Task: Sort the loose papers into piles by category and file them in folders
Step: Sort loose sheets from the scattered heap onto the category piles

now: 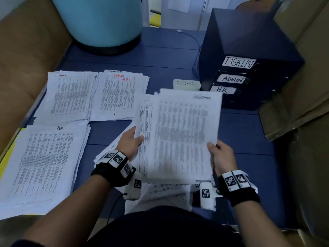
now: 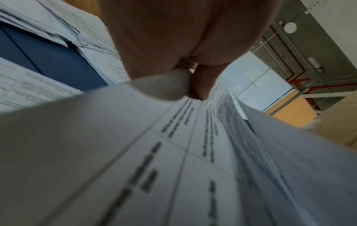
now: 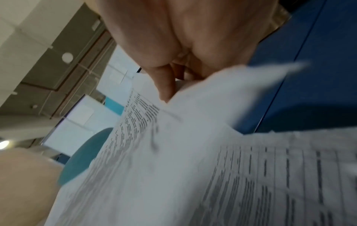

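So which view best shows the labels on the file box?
The head view: the file box shows TASKLIST, ADMIN and H.R. labels on its front. Neither wrist view shows the box; held papers fill both.

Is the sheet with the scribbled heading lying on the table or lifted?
Lifted: both the left hand and right hand hold the sheet above the table.

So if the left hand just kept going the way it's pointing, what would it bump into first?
Probably the sheet that both hands hold: the left hand points right, into its edge. Depth is hard to judge.
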The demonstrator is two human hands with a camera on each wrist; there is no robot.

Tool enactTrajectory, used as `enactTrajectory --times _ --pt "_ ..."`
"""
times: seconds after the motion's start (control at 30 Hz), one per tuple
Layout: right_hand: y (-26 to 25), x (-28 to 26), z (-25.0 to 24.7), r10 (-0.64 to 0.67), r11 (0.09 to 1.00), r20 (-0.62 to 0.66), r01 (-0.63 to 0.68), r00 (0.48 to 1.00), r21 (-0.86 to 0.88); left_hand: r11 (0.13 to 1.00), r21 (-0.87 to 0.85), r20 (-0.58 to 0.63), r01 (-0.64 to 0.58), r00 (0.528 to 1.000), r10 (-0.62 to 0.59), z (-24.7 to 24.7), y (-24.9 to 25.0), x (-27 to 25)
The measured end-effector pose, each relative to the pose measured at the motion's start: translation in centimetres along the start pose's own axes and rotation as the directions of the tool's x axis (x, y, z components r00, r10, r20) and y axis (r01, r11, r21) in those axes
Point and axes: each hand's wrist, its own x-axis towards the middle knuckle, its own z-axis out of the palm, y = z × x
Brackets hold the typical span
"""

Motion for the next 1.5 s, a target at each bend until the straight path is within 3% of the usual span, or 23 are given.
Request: enactTrajectory --times 0.17,0.3,0.47,0.57,0.63,0.73,0.83,0.9,1.03,1.17,1.37,1.5 --pt "0.7 -1.4 2.5 -0.014 0.992 0.108 0.028 0.994 -0.123 0.999 -0.031 0.011 0.023 1.0 -0.023 0.5 0.5 -0.6" --pt "0.9 -0.9 3.5 -0.033 0.981 0.06 0.044 0.998 -0.19 0.999 0.032 -0.062 0.001 0.998 0.001 -0.1 0.7 -1.4" --pt "0.7 -0.8 5.9 -0.06 0.966 0.042 0.069 0.997 -0.25 0.99 0.125 0.021 -0.07 0.997 0.068 -1.8 -0.2 -1.4" --pt "-0.6 -1.7 8.1 -0.089 0.963 0.058 0.101 0.994 -0.251 0.977 0.203 -0.04 -0.06 0.997 0.069 -3.7 -0.4 -0.7" --pt "-1.0 -2.3 9.4 -0.044 0.971 0.165 0.081 0.985 -0.225 0.981 0.189 -0.087 -0.051 0.994 0.068 -5.7 -0.6 -0.1" --pt "-1.4 -3.9 11.9 0.088 0.973 0.402 0.007 0.911 -0.229 0.987 0.151 -0.171 -0.046 0.983 0.072 -9.3 -0.9 0.6" --pt "-1.0 -4.6 15.7 0.14 0.965 0.446 -0.021 0.884 -0.261 0.992 0.124 -0.22 0.0 0.975 0.028 -13.2 -1.7 1.4" --pt "-1.0 -4.6 18.8 0.128 0.966 0.416 -0.019 0.9 -0.257 0.998 0.052 -0.252 0.032 0.968 -0.018 -15.8 -2.5 1.8" --pt "-1.4 -3.4 25.4 0.06 0.964 0.381 0.046 0.922 -0.262 0.964 -0.248 -0.268 0.093 0.95 -0.16 -20.9 -4.3 1.6" --pt "-2.1 -1.1 33.1 0.034 0.968 0.353 0.057 0.935 -0.244 0.923 -0.369 -0.303 0.114 0.924 -0.235 -25.5 -6.2 0.7" --pt "-2.0 1.9 45.3 0.101 0.948 0.354 0.018 0.93 -0.317 0.926 -0.35 -0.356 0.138 0.895 -0.268 -31.1 -8.4 -1.1" --pt "-0.7 2.8 49.5 0.181 0.924 0.421 -0.007 0.889 -0.383 0.937 -0.314 -0.357 0.153 0.896 -0.266 -32.6 -8.9 -1.9"
